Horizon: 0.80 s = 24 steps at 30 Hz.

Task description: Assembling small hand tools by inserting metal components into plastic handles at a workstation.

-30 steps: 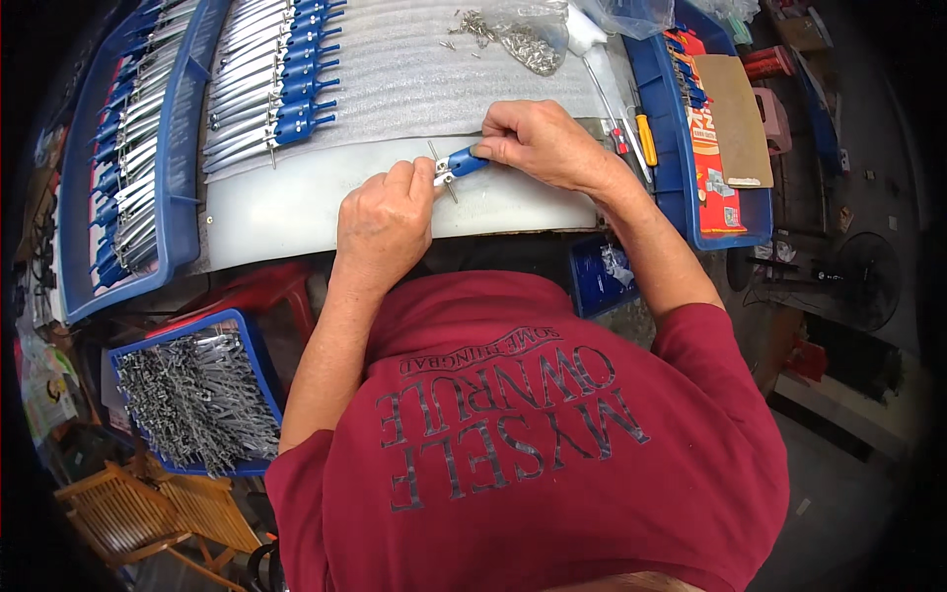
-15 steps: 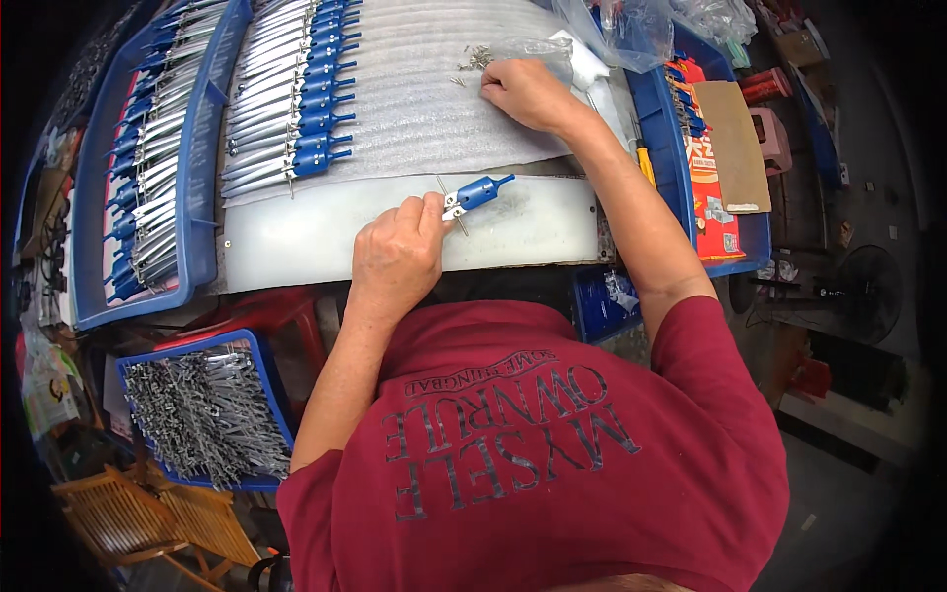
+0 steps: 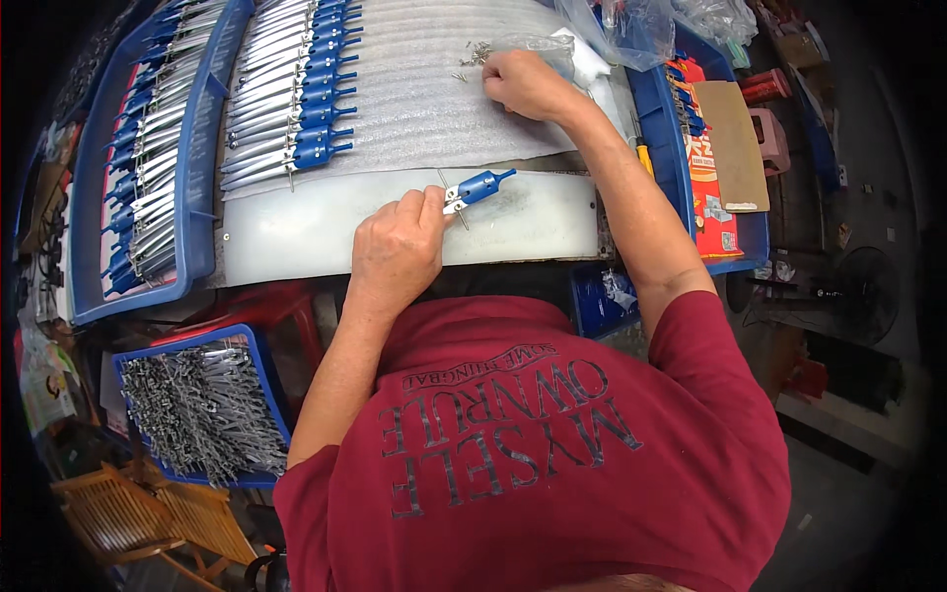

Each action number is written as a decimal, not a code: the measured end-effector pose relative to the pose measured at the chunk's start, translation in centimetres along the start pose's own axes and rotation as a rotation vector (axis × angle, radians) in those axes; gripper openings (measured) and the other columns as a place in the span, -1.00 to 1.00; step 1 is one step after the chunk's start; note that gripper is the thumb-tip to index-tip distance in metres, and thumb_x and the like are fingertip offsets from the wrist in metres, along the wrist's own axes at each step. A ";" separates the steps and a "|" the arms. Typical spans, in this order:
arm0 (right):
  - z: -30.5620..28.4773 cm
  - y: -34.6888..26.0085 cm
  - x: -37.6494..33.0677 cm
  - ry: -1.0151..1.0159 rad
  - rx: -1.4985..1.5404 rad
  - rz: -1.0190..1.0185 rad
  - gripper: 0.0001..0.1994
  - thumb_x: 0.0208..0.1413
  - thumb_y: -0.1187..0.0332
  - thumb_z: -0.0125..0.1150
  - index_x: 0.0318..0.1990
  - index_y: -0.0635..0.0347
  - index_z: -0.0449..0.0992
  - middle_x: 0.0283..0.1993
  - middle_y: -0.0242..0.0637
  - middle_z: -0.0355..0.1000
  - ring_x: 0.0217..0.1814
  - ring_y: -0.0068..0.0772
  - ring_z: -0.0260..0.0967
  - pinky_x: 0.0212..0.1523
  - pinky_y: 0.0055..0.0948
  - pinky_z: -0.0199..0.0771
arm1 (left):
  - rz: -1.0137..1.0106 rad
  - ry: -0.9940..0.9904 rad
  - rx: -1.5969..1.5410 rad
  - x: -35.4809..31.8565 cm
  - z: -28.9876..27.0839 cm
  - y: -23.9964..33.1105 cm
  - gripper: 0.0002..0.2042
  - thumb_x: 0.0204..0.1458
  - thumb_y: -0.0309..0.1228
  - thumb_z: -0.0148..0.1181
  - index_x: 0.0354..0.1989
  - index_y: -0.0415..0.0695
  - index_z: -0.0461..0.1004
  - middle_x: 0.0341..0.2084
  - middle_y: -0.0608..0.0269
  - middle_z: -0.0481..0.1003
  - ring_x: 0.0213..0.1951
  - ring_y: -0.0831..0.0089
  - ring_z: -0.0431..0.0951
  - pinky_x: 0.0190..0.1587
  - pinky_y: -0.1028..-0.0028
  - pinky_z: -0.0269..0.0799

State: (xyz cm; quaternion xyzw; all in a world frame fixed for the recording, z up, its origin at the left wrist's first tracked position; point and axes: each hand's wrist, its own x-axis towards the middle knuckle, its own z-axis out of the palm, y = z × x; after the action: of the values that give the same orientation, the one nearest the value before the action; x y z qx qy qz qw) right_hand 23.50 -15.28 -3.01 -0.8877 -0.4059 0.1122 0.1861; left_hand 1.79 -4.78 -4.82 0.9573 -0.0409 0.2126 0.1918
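Note:
My left hand [image 3: 399, 245] is wrapped round the silvery shank of a metal part with a blue cylindrical end [image 3: 480, 187]. Its blue end points right, tipped by a narrow stem, and a thin cross pin sticks out on both sides at the joint. The part is held over a white board [image 3: 296, 232] along the near edge of the bench. Farther off to the right, my right hand [image 3: 528, 84] is closed, fingertips together, beside a small pile of metal pins or screws [image 3: 479, 52]. Whatever lies between those fingers is hidden.
Similar blue-ended parts [image 3: 321, 109] line the foam sheet [image 3: 424, 109] at left. More fill a blue tray [image 3: 200, 247] beside them. A blue crate of metal pieces [image 3: 202, 409] stands lower left. Another blue tray [image 3: 747, 247] with cardboard [image 3: 730, 148] is at right, near a clear bag [image 3: 631, 35].
Very little differs. My right hand has shifted slightly by the pile, fingers still together. The left hand still grips the blue-ended part in nearly the same place.

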 end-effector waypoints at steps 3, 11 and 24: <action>-0.6 -0.7 -1.7 -0.110 0.433 0.181 -0.87 -0.09 0.41 -0.04 -0.54 0.28 0.37 -0.68 -0.38 0.27 -0.63 -0.64 0.23 -0.55 -0.63 0.22 | 0.002 0.009 -0.004 -0.1 0.0 0.0 -0.81 -0.17 -0.38 0.08 -0.40 -0.19 0.30 -0.67 0.25 0.24 -0.64 0.38 0.37 -0.63 0.43 0.31; -0.1 -3.2 -7.6 -0.072 0.858 0.055 -0.90 -0.03 0.41 0.04 -0.47 0.25 0.35 -0.55 -0.50 0.24 -0.52 -0.72 0.15 -0.49 -0.72 0.15 | 0.004 0.005 0.011 0.0 0.0 -0.1 -0.81 -0.18 -0.38 0.08 -0.41 -0.18 0.29 -0.67 0.26 0.25 -0.64 0.37 0.37 -0.62 0.43 0.31; 3.1 -4.2 -10.8 0.331 0.464 -0.250 -0.97 -0.09 0.54 0.05 -0.46 0.29 0.35 -0.36 -0.31 0.33 -0.28 -0.45 0.24 -0.25 -0.52 0.24 | 0.001 0.028 -0.011 0.0 0.0 0.0 -0.82 -0.19 -0.39 0.10 -0.42 -0.18 0.30 -0.67 0.24 0.27 -0.64 0.35 0.38 -0.61 0.41 0.31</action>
State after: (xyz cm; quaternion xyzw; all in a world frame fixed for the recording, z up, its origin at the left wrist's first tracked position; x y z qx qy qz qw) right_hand 12.58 -20.29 -3.58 -0.7707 -0.4398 0.0321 0.4599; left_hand 1.76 -4.78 -4.86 0.9530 -0.0398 0.2261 0.1976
